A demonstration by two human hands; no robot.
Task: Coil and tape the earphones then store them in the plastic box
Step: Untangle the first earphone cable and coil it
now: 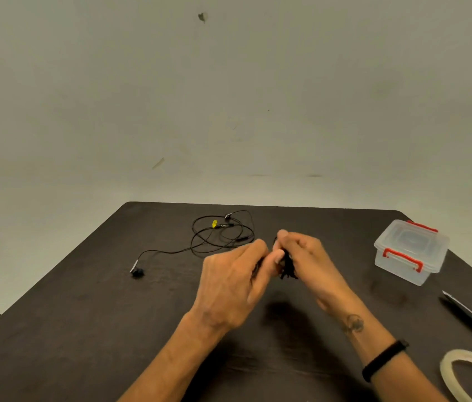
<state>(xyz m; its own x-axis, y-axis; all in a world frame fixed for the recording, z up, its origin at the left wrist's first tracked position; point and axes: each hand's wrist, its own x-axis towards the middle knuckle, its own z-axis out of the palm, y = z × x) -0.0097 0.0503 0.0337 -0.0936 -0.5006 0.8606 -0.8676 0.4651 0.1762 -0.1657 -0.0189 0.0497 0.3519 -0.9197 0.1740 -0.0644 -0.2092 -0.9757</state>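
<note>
2 hands [234, 282] [304, 256] grip 1 earphone bundle [287, 268]; 1 box [410, 250].

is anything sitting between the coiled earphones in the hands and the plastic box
Nothing visible. The table is bare between the earphone bundle held in both hands and the plastic box, but its red-latched lid is on.

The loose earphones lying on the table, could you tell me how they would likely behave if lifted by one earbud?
The loose earphones would probably hang limp, since the thin cable lies in slack overlapping loops. Those loops may snag and lift as a tangle. They look light, so the far earbud would likely drag across the table.
</note>
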